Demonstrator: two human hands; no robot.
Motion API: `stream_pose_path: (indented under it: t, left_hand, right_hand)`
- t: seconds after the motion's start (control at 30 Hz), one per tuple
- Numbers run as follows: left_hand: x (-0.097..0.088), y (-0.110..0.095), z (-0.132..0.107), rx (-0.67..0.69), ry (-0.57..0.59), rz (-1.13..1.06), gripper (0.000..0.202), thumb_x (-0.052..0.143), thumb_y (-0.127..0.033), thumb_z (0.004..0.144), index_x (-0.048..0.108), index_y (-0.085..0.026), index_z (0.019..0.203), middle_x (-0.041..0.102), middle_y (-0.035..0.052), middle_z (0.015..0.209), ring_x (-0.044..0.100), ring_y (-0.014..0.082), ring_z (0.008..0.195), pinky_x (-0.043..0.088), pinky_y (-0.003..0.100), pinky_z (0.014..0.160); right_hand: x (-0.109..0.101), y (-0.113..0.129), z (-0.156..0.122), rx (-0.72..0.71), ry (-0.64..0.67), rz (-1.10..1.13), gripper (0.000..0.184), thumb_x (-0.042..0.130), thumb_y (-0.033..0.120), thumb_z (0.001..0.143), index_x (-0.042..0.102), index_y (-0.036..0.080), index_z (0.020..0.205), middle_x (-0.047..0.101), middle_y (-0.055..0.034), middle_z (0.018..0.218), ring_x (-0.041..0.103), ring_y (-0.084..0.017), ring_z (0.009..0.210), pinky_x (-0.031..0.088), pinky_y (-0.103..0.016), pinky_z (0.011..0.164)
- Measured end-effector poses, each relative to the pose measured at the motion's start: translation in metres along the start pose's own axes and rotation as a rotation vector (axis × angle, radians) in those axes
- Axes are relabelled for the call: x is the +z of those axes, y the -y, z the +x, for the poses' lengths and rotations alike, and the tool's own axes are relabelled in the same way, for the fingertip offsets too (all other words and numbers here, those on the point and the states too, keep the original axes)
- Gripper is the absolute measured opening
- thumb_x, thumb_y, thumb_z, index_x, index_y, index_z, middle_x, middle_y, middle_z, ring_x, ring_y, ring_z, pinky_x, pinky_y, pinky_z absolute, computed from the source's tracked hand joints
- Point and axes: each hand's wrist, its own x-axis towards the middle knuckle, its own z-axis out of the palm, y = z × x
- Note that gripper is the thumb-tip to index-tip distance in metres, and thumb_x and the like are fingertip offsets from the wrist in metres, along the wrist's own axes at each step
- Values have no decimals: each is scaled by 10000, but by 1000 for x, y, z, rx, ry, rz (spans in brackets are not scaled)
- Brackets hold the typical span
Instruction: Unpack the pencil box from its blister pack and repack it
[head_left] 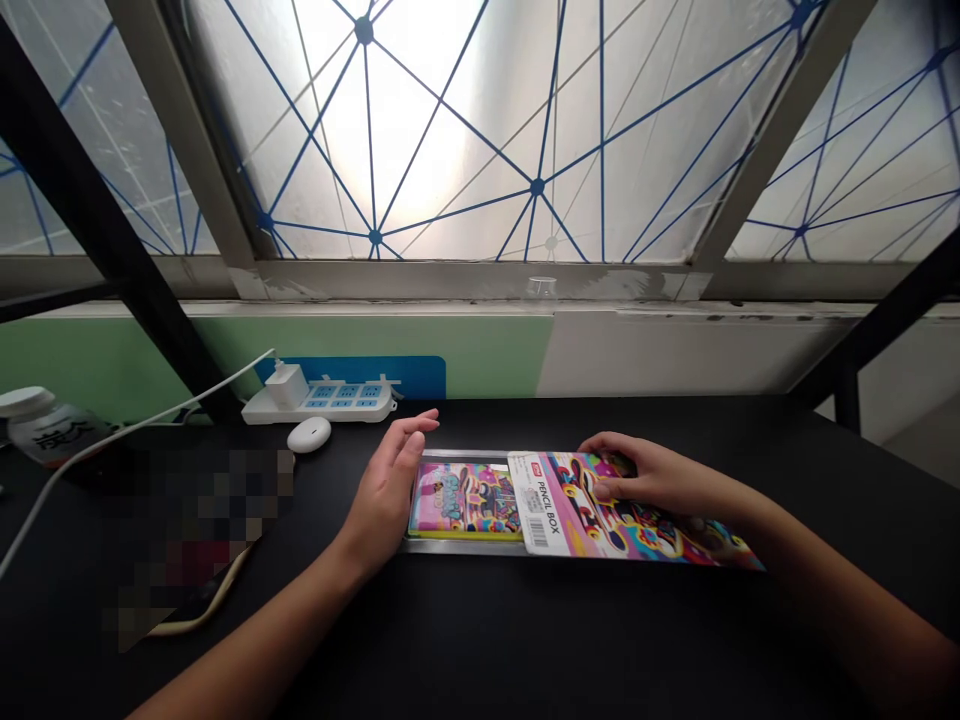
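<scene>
A colourful pencil box (465,498) lies flat on the black desk (525,640), its left part bare. A printed paper sleeve (570,520) labelled PENCIL BOX covers its right part and sticks out to the right. My left hand (390,490) rests edge-on against the box's left end, fingers straight and together. On top of the sleeve lies my right hand (645,478), fingers bent and pressing down near its far edge.
A white power strip (330,400) with a plugged adapter sits at the back left, a white mouse (309,434) in front of it. A bottle (45,425) stands at the far left. White cables run across a blurred patch (195,530).
</scene>
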Motion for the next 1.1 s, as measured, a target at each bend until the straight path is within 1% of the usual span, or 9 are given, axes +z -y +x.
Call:
stream_pose_path:
  t: [0.1,0.23,0.37,0.47,0.6,0.73,0.87,0.97,1.1]
  left_hand:
    - [5,7,-3,66,46,-112,497,256,-580,1023,541,-248,1258,486,73,1512,361,253,1451,270,444,1192]
    - [7,6,-6,122,-27,-102,617,122,-648,1000,490,-245,1288,445,82,1541,309,248,1478,242,463,1202]
    - [7,1,-4,83,-99,-103,617,63,-644,991,458,-264,1275,440,76,1546,327,248,1471,278,485,1181]
    - [8,1,-2,55,-111,-156,593,46,-618,1001,450,-269,1257,442,72,1544,336,233,1467,259,488,1188]
    - [6,3,0,55,-157,-65,552,59,-545,1025,463,-249,1258,484,80,1505,378,225,1443,308,458,1168]
    - [-2,8,7,-72,-222,-7,291,410,-320,983,477,-258,1259,504,74,1478,390,229,1431,320,441,1165]
    - [-5,16,12,-304,-133,-145,611,480,-55,781,425,-309,1333,503,77,1477,412,249,1421,474,436,1036]
    - [-2,20,13,-377,-71,-323,658,478,-46,774,396,-325,1364,550,105,1429,529,279,1334,586,389,842]
    - [0,20,14,-419,-130,-426,563,567,-121,828,410,-301,1339,643,135,1305,666,302,1164,619,345,689]
  right_hand:
    - [0,5,5,-25,-18,-58,693,730,616,738,570,248,1303,641,-78,1227,628,-300,1107,506,-360,929]
    - [11,33,20,-111,-37,-156,723,742,614,723,576,232,1313,591,-112,1278,576,-321,1174,455,-417,999]
    - [36,82,39,-170,-17,-269,704,747,625,721,591,252,1297,565,-137,1324,581,-366,1136,429,-512,987]
    - [62,116,53,-271,-32,-284,675,677,628,801,546,246,1342,542,-143,1355,578,-366,1140,402,-540,1001]
    - [85,136,61,-370,-141,-290,725,684,610,811,457,278,1415,435,-132,1461,546,-358,1197,390,-532,1020]
    - [74,108,44,-377,-298,-318,668,710,577,802,499,302,1372,412,-112,1486,525,-363,1235,394,-527,1038]
    - [39,47,15,-238,-364,-258,508,607,598,872,580,274,1263,456,-114,1457,564,-338,1191,418,-509,1034]
    - [18,13,1,-172,-279,-202,463,526,608,915,612,243,1187,620,-116,1257,619,-307,1114,482,-443,964]
    - [15,7,-2,-164,-216,-194,469,530,614,909,626,239,1175,675,-108,1195,635,-308,1085,504,-419,923]
